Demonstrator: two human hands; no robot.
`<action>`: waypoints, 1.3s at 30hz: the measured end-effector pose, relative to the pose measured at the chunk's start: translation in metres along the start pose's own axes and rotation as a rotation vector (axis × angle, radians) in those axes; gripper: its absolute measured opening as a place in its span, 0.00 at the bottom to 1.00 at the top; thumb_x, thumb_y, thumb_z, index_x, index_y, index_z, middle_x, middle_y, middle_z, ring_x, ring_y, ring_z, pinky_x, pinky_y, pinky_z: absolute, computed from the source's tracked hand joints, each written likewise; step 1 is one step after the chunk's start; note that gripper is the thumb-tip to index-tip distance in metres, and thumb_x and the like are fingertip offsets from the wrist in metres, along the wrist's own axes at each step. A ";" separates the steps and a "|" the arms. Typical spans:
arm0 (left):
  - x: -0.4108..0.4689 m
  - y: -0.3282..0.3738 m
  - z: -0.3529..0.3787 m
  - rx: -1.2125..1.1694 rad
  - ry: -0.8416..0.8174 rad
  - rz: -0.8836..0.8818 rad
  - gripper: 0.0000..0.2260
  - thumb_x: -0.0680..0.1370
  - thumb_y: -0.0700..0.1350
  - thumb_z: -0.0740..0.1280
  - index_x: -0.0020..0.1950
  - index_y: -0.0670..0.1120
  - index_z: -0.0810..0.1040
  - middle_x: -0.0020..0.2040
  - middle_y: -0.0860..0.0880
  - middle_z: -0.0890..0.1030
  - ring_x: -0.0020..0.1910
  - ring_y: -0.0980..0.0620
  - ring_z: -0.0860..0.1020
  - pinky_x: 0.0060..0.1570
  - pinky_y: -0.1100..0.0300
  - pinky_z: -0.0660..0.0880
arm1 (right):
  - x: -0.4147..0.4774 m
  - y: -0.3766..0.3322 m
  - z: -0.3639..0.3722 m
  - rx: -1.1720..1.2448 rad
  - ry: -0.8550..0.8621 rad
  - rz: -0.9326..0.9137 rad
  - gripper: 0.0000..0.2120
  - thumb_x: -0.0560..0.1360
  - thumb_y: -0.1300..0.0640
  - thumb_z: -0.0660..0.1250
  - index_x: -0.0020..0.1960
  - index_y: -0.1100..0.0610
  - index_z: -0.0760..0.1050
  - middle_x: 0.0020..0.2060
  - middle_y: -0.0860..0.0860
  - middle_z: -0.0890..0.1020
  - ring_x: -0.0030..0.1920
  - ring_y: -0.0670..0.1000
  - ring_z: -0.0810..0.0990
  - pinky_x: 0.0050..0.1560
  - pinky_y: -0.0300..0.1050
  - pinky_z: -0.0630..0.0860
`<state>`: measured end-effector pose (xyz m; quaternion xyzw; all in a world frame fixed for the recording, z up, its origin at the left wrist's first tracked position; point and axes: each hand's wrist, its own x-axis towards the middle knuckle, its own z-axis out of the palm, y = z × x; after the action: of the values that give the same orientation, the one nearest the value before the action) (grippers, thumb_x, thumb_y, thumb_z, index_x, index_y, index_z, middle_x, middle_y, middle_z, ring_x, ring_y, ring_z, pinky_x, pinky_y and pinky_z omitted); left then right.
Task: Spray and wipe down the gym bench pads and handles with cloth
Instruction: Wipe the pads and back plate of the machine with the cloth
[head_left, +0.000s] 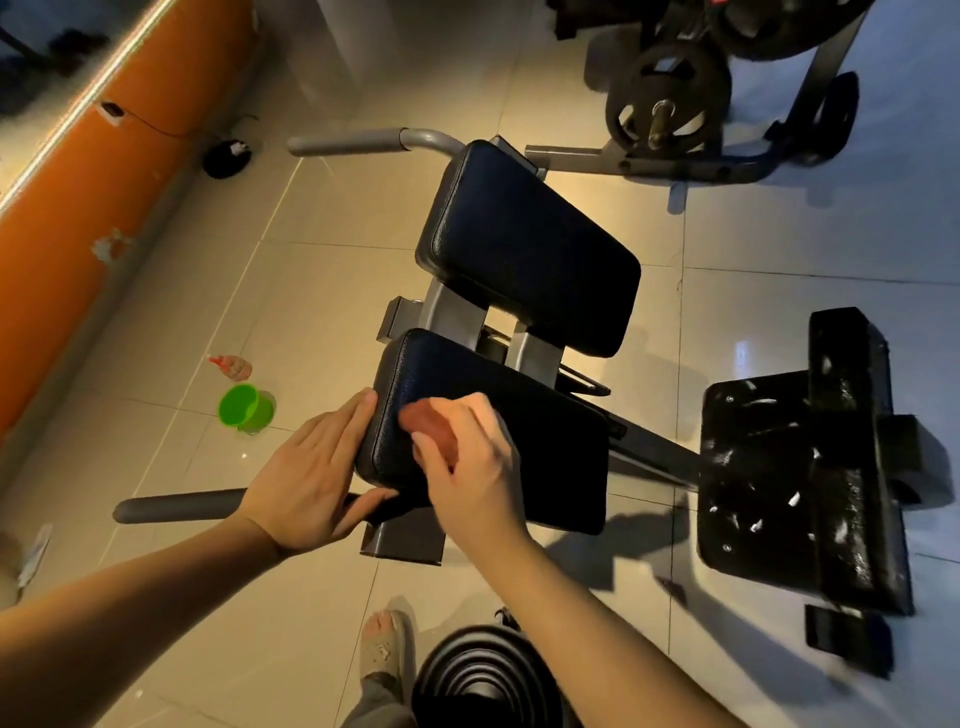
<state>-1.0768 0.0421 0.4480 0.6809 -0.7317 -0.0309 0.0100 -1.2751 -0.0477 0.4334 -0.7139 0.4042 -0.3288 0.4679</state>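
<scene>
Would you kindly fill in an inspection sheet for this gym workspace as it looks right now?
Surface: tiled floor, glossy.
Job's things: near pad under a reddish cloth; far pad bare; spray bottle on the floor; two grey handles.
Clutter: green cup beside the bottle.
Hands: left hand braces the pad's edge; right hand presses the cloth.
Cables: thin wire from the orange wall.
Surroundings: weight plates, black platform.

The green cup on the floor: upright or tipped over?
Upright: the green cup stands on the tile, its open mouth facing up.
</scene>
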 end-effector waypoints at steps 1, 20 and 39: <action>-0.001 -0.001 0.000 -0.002 -0.001 -0.005 0.43 0.79 0.69 0.56 0.83 0.39 0.52 0.77 0.35 0.66 0.72 0.37 0.72 0.72 0.45 0.68 | -0.004 0.013 -0.004 -0.044 -0.027 -0.047 0.12 0.81 0.51 0.66 0.64 0.51 0.76 0.58 0.45 0.74 0.58 0.45 0.74 0.56 0.37 0.76; 0.004 -0.009 -0.006 -0.254 0.092 0.081 0.41 0.79 0.67 0.62 0.83 0.46 0.50 0.76 0.43 0.64 0.71 0.45 0.69 0.73 0.49 0.66 | -0.100 0.034 -0.067 0.503 0.697 1.021 0.08 0.79 0.53 0.71 0.56 0.52 0.77 0.53 0.56 0.82 0.54 0.58 0.79 0.60 0.59 0.77; 0.072 0.315 -0.031 -1.111 -0.700 0.058 0.17 0.73 0.50 0.77 0.58 0.44 0.83 0.54 0.47 0.86 0.57 0.47 0.84 0.66 0.44 0.76 | -0.246 0.038 -0.240 0.782 0.384 0.680 0.14 0.81 0.63 0.64 0.65 0.60 0.77 0.57 0.62 0.84 0.60 0.59 0.83 0.61 0.53 0.80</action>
<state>-1.3944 -0.0082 0.4952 0.5041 -0.5849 -0.6235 0.1224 -1.6010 0.0646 0.4579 -0.2434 0.5377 -0.4090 0.6959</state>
